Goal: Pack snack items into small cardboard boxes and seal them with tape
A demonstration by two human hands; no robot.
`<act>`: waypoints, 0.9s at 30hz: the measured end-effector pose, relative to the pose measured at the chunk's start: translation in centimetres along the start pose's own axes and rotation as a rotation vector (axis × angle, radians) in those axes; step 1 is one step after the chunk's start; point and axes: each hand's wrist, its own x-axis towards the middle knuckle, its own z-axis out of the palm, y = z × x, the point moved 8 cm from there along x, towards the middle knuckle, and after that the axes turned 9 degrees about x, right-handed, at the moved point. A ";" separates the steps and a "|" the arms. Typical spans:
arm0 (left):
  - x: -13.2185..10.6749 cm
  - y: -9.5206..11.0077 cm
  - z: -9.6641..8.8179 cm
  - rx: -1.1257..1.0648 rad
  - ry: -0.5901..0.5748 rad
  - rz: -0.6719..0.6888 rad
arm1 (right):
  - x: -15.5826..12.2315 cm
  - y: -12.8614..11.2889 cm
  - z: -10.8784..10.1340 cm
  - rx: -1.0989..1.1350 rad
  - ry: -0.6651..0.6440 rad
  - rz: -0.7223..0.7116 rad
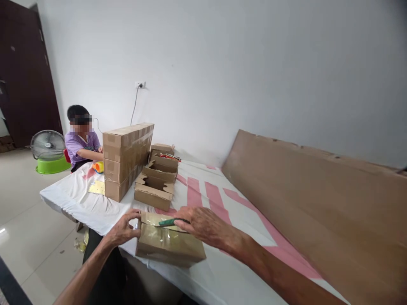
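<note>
A small cardboard box (168,245) covered in shiny tape lies at the near edge of the table (222,271). My left hand (124,228) grips its left end with curled fingers. Over the box's top rests my right hand (203,224), closed on a green-handled tool (170,221) whose tip lies along the top seam.
Beyond stand several open small boxes (155,186) in a row and a stack of two long taped cartons (127,159). A big cardboard sheet (318,203) leans on the wall at right. Another person (81,144) sits at the far end by a floor fan (47,146).
</note>
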 end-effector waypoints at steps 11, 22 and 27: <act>0.9 0.7 0.1 0.047 -0.057 0.028 | -2.4 2.2 -0.9 -0.070 0.012 0.077; 1.5 1.4 0.2 0.158 -0.066 0.017 | -2.6 2.5 -0.9 -0.082 0.022 0.013; 1.9 2.1 0.4 0.135 -0.080 0.044 | -3.0 2.7 -1.1 -0.076 0.091 0.056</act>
